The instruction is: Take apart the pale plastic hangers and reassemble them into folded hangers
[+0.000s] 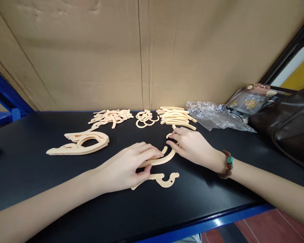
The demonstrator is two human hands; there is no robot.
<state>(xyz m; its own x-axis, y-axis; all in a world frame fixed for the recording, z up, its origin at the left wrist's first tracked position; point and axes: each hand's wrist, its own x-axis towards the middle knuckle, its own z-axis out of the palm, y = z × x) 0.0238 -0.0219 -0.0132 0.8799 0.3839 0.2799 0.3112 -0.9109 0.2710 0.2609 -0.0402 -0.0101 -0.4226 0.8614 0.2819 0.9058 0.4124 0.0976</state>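
Note:
In the middle of the black tabletop, a curved cream plastic hanger arm (163, 161) lies between my two hands. My left hand (134, 163) grips its left end between thumb and fingers. My right hand (192, 145) is closed around the right end, its fingertips hiding the joint there. Small cream tips (173, 127) stick out past the right fingers; whether they belong to a separate piece I cannot tell. Just below my left hand lies a loose piece with a hooked end (166, 180), its left part under the thumb.
Folded hangers (101, 143) are stacked at left. Along the back lie a pile of small pieces (111, 116), hooks (142, 121) and straighter arms (177, 116). Clear plastic bags (215, 114), a transparent cup (245, 103) and a dark leather bag (286, 125) are at right. Cardboard (103, 50) stands behind.

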